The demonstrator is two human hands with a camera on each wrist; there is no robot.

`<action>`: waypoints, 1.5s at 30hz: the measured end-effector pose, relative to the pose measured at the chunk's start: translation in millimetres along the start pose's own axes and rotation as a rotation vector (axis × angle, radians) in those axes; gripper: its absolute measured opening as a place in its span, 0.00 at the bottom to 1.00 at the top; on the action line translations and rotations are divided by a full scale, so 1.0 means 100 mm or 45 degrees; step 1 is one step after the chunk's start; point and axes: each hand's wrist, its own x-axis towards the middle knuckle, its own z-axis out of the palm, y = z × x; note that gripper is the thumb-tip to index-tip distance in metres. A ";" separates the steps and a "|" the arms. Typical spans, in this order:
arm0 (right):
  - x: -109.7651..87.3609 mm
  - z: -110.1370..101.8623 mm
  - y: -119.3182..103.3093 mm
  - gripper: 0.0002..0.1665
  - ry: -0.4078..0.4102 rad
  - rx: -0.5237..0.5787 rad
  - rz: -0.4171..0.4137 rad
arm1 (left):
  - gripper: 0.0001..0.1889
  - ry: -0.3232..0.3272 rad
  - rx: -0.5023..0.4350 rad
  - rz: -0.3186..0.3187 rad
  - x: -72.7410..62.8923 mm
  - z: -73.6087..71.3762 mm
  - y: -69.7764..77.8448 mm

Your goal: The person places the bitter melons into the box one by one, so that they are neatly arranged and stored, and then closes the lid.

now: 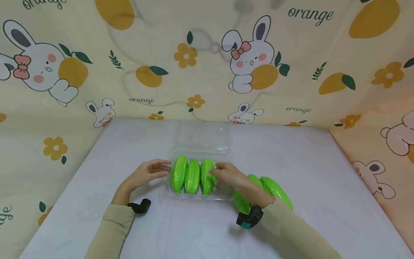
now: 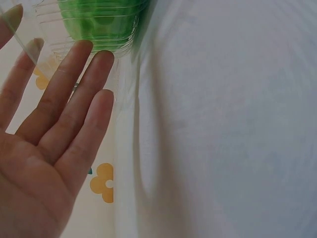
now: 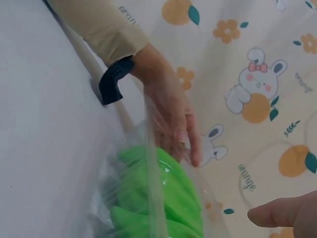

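Note:
Three glossy green banana-shaped pieces stand side by side in a clear plastic clamshell box [image 1: 223, 194]: a left one [image 1: 179, 174], a middle one [image 1: 192, 176] and a right one [image 1: 207, 176]. My left hand [image 1: 149, 173] is at the box's left side, fingers extended and holding nothing; the left wrist view shows its palm and fingertips near the clear wall. My right hand [image 1: 231, 174] reaches over the box's right part, fingertips overlapping the right piece in the head view. Whether they touch it is hidden. In the right wrist view its thumb [image 3: 277, 212] is apart from the green.
The box's clear lid [image 1: 201, 138] lies folded back behind it. More green pieces [image 1: 277, 192] lie on the white-covered table [image 1: 129, 237] to the right, partly behind my right forearm. A patterned cloth [image 1: 207, 72] rises behind and at the sides.

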 end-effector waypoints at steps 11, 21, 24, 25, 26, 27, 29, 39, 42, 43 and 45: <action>-0.10 -0.10 0.01 0.35 -0.050 0.109 -0.065 | 0.25 0.001 -0.016 -0.007 -0.02 0.02 -0.01; -0.14 -0.14 0.02 0.30 -0.026 0.192 -0.115 | 0.25 0.002 -0.009 -0.018 -0.03 0.01 0.01; -0.16 -0.15 0.02 0.27 -0.008 0.205 -0.134 | 0.25 0.003 -0.002 -0.018 -0.04 0.01 0.00; -0.17 -0.15 0.03 0.27 -0.002 0.205 -0.141 | 0.25 0.004 -0.002 -0.018 -0.04 0.01 0.00; -0.18 -0.16 0.03 0.27 0.002 0.204 -0.151 | 0.25 0.003 0.000 -0.018 -0.04 0.01 0.00; -0.19 -0.16 0.04 0.26 0.004 0.205 -0.162 | 0.25 0.003 0.000 -0.019 -0.04 0.01 0.00; -0.21 -0.18 0.05 0.26 0.009 0.212 -0.178 | 0.25 0.005 0.000 -0.022 -0.04 0.01 0.00; -0.30 -0.24 0.10 0.27 -0.010 0.262 -0.246 | 0.25 0.008 -0.003 -0.023 -0.01 0.01 0.01; -0.33 -0.25 0.11 0.27 0.004 0.267 -0.242 | 0.25 0.001 -0.013 -0.025 -0.01 0.01 0.01; -0.34 -0.26 0.12 0.27 0.008 0.266 -0.244 | 0.25 0.000 -0.014 -0.027 0.00 0.01 0.01; -0.36 -0.27 0.12 0.26 0.018 0.263 -0.248 | 0.25 -0.002 -0.014 -0.027 0.00 0.01 0.01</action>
